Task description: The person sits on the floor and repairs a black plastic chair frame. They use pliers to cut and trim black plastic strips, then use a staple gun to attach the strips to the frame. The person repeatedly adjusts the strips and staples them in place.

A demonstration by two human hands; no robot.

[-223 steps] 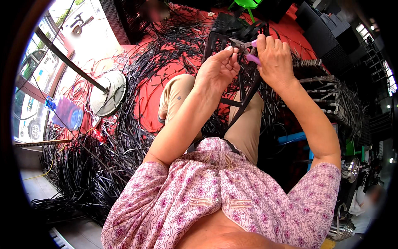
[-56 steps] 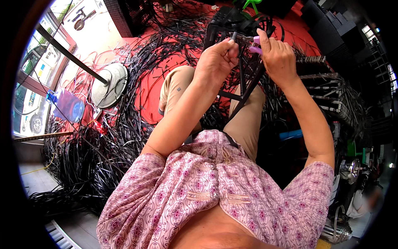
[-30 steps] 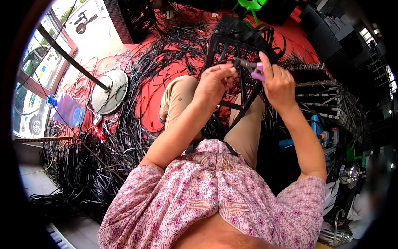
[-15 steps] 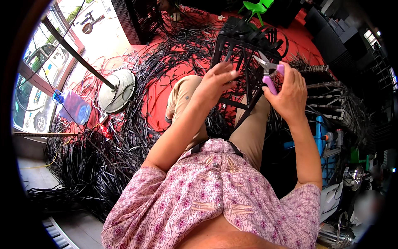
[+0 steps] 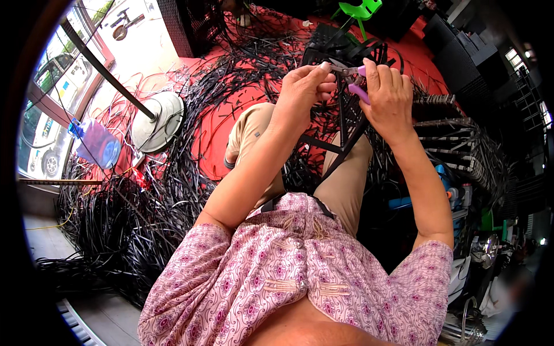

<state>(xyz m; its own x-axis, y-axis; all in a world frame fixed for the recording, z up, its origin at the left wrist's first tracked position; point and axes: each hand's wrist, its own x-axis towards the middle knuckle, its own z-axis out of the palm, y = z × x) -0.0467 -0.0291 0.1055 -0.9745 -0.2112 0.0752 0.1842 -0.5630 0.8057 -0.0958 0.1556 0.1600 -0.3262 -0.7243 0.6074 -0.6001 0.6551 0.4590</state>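
Observation:
My right hand point(image 5: 388, 98) grips a pair of snips point(image 5: 358, 93) by its purple handles. The metal blades point left, close to the fingertips of my left hand point(image 5: 306, 89). Thumb and fingers of the left hand are pinched together; what lies between them is too small to make out. Below both hands a black frame point(image 5: 326, 144), partly woven, stands between my knees, with loops of black strip point(image 5: 378, 52) at its far end. My hands and forearms cover part of it.
Loose black strips point(image 5: 127, 230) heap at the left and spread over the red floor point(image 5: 213, 141). A pole with a round pale base point(image 5: 158, 124) and a clear plastic jug point(image 5: 98, 144) stand left. Stacked woven pieces point(image 5: 444, 135) are at right; a green chair point(image 5: 360, 10) is beyond.
The snips have swung left and their blades have come up to my left fingertips. My left hand has moved slightly up, and its fingers have closed into a pinch.

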